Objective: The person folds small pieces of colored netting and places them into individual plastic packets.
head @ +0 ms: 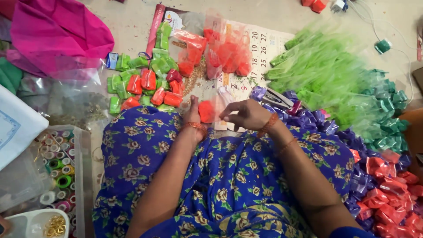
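Between both hands, over the lap: small orange pouch (206, 111), crinkly net, rounded. Pinched by left hand (192, 115) from its left side; right hand (246, 114) just beside, fingers curled at the sheer top. Finished green and red pouches (145, 83) heaped beyond on the floor (132, 26).

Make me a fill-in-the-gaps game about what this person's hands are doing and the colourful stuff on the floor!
1. Both hands, left hand and right hand, hold a small pouch coloured ____.
2. The stapler lies on a pile of bows coloured ____.
3. The lap is covered by floral cloth coloured ____.

Missing words: orange; purple; blue
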